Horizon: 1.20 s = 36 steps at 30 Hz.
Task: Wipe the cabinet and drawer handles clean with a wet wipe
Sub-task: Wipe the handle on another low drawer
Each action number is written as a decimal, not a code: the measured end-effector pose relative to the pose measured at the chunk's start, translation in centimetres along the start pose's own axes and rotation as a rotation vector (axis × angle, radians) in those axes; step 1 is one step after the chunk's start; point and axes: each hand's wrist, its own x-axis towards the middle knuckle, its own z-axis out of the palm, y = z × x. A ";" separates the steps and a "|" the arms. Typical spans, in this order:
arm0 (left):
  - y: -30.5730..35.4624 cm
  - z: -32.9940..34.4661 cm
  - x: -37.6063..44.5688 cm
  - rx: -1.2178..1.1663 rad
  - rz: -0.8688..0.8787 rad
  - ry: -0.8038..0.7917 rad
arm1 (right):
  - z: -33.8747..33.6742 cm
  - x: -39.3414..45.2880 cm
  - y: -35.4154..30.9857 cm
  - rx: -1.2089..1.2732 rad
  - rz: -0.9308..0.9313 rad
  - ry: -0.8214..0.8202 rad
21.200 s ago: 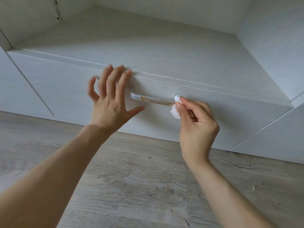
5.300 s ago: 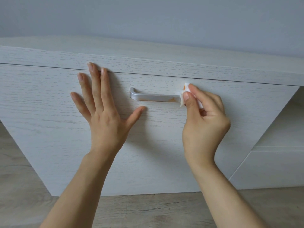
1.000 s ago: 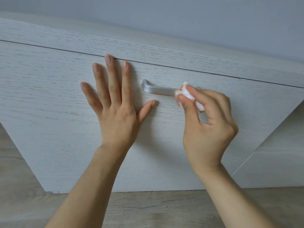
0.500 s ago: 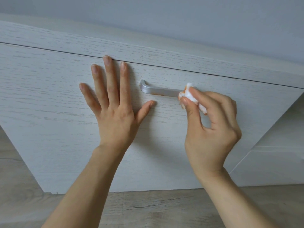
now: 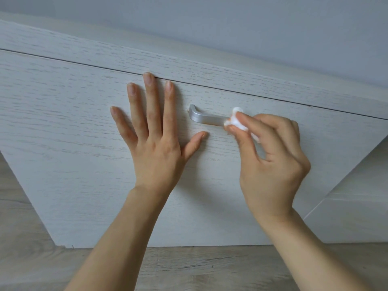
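Note:
A silver bar handle (image 5: pixel 206 118) is fixed on a white wood-grain drawer front (image 5: pixel 73 148). A faint orange smear shows along the handle's lower edge. My right hand (image 5: pixel 270 162) pinches a crumpled white wet wipe (image 5: pixel 236 119), stained orange, between thumb and forefinger around the handle's middle. That hand and the wipe hide the handle's right half. My left hand (image 5: pixel 153 141) lies flat on the drawer front, fingers spread, just left of the handle, its thumb pointing under the handle's left end.
The cabinet's top board (image 5: pixel 189 59) runs above the drawer, with a grey wall (image 5: pixel 231 22) behind it. A lower white unit (image 5: pixel 352 217) adjoins at the right. Grey wood-look floor (image 5: pixel 189 269) lies below.
Over the last second my right hand slid the wipe a little to the right along the handle and back left. My left hand stays pressed flat in place.

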 end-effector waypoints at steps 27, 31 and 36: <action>-0.1 0.0 -0.1 0.011 0.003 0.012 | -0.5 0.2 0.3 0.021 -0.083 -0.057; 0.0 0.2 -0.1 0.011 -0.001 0.025 | 0.4 1.0 -0.2 0.050 -0.138 -0.076; -0.2 0.4 -0.1 0.026 0.006 0.044 | 0.6 1.1 -0.2 0.070 -0.139 -0.100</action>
